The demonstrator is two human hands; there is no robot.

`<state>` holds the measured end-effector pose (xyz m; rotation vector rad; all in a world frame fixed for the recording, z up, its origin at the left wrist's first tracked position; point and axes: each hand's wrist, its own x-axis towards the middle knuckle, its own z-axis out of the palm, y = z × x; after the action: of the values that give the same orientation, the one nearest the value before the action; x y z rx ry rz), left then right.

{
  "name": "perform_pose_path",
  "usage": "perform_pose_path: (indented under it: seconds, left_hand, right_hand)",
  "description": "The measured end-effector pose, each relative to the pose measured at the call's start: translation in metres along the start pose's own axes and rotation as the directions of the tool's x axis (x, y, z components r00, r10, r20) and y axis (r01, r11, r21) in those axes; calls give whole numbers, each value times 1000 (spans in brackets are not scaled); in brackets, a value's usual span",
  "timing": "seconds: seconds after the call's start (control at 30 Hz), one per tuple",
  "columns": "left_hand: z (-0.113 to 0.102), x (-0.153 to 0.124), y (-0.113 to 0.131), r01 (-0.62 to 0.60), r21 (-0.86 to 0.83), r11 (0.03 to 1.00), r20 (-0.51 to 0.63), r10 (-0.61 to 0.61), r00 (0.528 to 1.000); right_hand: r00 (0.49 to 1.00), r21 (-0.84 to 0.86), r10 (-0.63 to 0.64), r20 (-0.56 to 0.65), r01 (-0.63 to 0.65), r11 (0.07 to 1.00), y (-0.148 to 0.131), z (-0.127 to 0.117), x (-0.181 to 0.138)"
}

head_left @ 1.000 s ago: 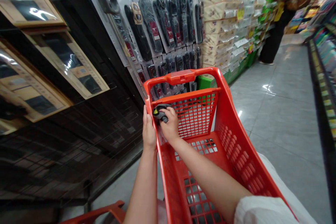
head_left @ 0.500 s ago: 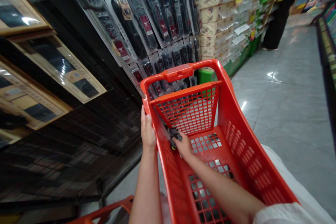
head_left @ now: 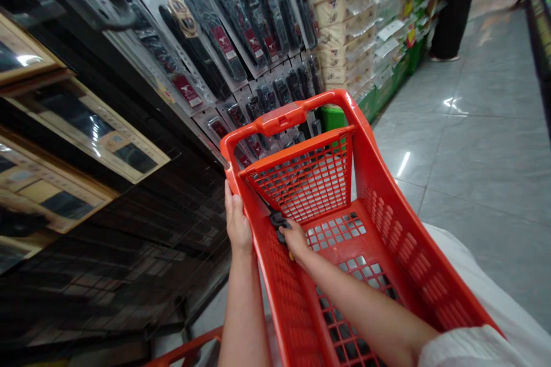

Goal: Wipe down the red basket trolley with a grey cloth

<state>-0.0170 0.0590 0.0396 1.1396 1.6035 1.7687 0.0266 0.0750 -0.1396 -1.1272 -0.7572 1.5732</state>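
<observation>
In the head view a red plastic shopping basket [head_left: 390, 206], cart-like with a raised handle and mesh flap [head_left: 301, 175], stands tilted before me. My left hand [head_left: 239, 223] lies along its outer left wall, fingers pointing up below the handle corner. The palm is turned toward the plastic. Inside the basket, my right hand [head_left: 296, 239] is closed around a small black tool [head_left: 279, 222], held against the inner left wall near the flap. A bit of yellow shows under the hand. Fingers hide much of the tool, so its kind is unclear.
Packaged belts [head_left: 224, 28] hang on a rack behind the handle. Boxed goods [head_left: 86, 120] lie on dark shelving at left. Stacked cartons [head_left: 344, 17] line the back. A person in dark trousers [head_left: 456, 11] stands on the grey tiled floor [head_left: 486, 155].
The view has shifted slightly, and the basket with both hands appears a little further left. My right hand and the black tool have turned slightly, still at the inner left wall.
</observation>
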Motion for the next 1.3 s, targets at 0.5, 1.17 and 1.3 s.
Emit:
perform_pose_path:
  seconds: [0.5, 1.17, 1.3]
  left_hand:
    - [-4, 7, -14, -26, 141, 990, -64, 35, 997]
    - [0, 7, -13, -29, -29, 999, -63, 27, 998]
    - [3, 7, -9, -3, -81, 997, -51, -1, 999]
  right_hand:
    - [950, 100, -311, 21, 308, 946, -74, 15, -40]
    - [895, 160, -404, 188, 378, 912, -104, 26, -39]
    - [772, 279, -498, 395, 416, 866, -126, 29, -24]
